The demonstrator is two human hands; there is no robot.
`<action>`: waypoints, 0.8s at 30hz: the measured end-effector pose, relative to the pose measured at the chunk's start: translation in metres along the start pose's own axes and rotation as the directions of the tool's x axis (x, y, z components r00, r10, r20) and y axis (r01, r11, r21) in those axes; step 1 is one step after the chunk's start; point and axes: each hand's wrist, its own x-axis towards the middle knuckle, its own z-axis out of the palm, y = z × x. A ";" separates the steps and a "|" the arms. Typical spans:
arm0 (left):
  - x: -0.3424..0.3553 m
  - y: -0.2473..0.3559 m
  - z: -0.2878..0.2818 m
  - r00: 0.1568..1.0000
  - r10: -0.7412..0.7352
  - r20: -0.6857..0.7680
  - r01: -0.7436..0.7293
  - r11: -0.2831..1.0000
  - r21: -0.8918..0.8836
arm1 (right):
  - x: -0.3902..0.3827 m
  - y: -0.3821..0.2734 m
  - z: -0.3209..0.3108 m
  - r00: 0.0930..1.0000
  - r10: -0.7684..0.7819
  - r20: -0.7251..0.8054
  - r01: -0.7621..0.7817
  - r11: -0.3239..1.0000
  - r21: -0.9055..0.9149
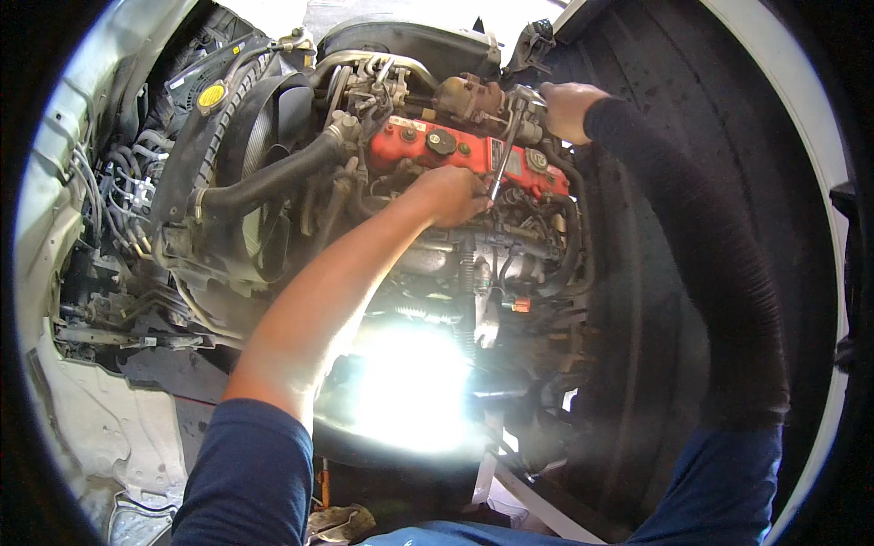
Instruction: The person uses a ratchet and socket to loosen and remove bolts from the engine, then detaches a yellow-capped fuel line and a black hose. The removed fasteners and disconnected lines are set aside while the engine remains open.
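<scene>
My left hand (455, 196), on a bare forearm, is closed on the lower end of a long chrome wrench (507, 146) that slants across the red valve cover (410, 143) of an engine. My right hand (569, 109), below a black arm sleeve, is closed at the wrench's upper end, beside a metal fitting just behind the cover. A brownish metal housing (464, 96) sits left of that end. A black filler cap (441, 141) is on the cover. Hoses and engine parts lie under my left wrist; my fingertips on both hands are partly hidden.
A fan (264, 182), radiator hose (255, 187) and yellow-labelled cap (212, 96) are at left, inside the pale body edge (45, 273). A large dark panel (655, 273) rises at right. A glaring bright light (410, 382) sits below the engine, near my left forearm.
</scene>
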 end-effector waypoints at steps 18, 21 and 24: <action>0.005 -0.006 0.006 0.999 0.004 -0.036 -0.005 1.000 -0.031 | -0.008 0.023 0.021 0.767 0.107 -0.633 0.175 0.914 0.367; 0.008 -0.010 0.009 0.999 0.032 -0.031 -0.034 0.996 -0.083 | 0.023 0.012 -0.013 0.987 -0.140 0.075 0.142 0.990 -0.018; 0.013 -0.014 0.011 0.998 0.062 -0.002 -0.062 0.993 -0.096 | 0.037 -0.014 -0.029 0.916 -0.397 0.063 0.402 0.903 -0.152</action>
